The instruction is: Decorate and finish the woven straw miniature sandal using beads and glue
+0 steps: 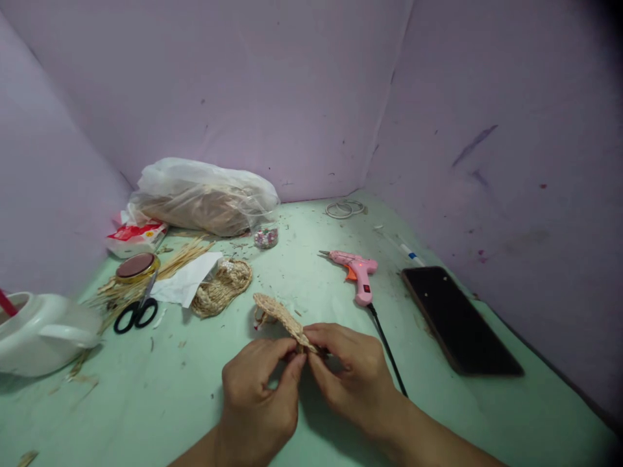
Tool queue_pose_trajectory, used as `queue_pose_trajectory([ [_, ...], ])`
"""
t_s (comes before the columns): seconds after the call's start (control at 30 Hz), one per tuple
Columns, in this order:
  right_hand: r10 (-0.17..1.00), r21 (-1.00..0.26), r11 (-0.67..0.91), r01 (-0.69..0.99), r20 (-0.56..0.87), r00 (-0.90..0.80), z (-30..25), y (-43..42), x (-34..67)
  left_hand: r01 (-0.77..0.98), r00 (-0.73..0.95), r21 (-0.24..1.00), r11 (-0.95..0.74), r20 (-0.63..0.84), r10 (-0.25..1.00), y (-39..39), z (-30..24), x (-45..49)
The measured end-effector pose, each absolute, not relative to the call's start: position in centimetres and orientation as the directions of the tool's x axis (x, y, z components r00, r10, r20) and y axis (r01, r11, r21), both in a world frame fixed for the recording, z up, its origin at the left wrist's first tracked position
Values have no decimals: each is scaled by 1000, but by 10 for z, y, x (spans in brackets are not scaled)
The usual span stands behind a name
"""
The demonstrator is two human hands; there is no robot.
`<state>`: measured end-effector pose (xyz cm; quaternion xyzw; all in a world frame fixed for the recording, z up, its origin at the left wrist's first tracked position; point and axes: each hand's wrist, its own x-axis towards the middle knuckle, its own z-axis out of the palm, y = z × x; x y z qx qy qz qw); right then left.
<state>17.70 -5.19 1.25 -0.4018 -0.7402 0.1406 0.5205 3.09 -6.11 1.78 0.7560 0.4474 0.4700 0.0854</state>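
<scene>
Both my hands meet low in the middle of the head view and pinch the near end of a small woven straw sole point(278, 313). My left hand point(257, 392) grips it with thumb and forefinger from the left. My right hand point(351, 376) holds the same end from the right, fingers curled. The sole's far end points up and to the left, just above the green table point(170, 389). A second woven straw piece point(221, 288) lies flat on the table further back.
A pink glue gun point(356, 270) with a black cord lies right of centre, a dark phone point(457, 321) beyond it. Black scissors point(139, 311), straw stalks, a lidded jar point(137, 266), a white pot point(41, 334) and a plastic bag of straw point(204, 198) crowd the left.
</scene>
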Motion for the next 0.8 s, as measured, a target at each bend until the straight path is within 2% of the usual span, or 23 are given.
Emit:
queue_pose_trajectory([
  [0.13, 738, -615, 641, 458, 658, -150, 15, -52, 177, 560, 191, 535, -633, 659, 727, -60, 20, 32],
  [0.37, 758, -635, 620, 461, 636, -145, 15, -54, 177, 491, 246, 604, -628, 596, 765, -57, 25, 32],
  [0.47, 808, -718, 569, 402, 579, -111, 19, -53, 176, 503, 253, 613, -609, 570, 782, -58, 29, 30],
  [0.53, 908, -861, 403, 310, 419, -17, 24, -50, 177, 541, 232, 569, -619, 607, 760, -61, 36, 26],
  [0.6, 987, -985, 131, 114, 141, 82, 28, -45, 178, 578, 146, 524, -625, 687, 711, -63, 49, 20],
  [0.67, 989, -978, -118, -173, -132, 69, 29, -40, 179, 577, -53, 563, -592, 748, 661, -61, 62, 13],
  [0.7, 973, -928, -214, -306, -229, 13, 29, -38, 178, 548, -171, 635, -544, 722, 671, -58, 67, 10],
  [0.73, 955, -866, -286, -410, -291, -52, 28, -37, 178, 496, -303, 723, -481, 663, 685, -54, 70, 8],
  [0.77, 938, -809, -340, -480, -330, -109, 27, -36, 177, 388, -392, 858, -336, 484, 782, -49, 70, 7],
  [0.8, 922, -766, -381, -519, -354, -154, 26, -36, 175, 246, -402, 954, -169, 260, 878, -43, 68, 6],
])
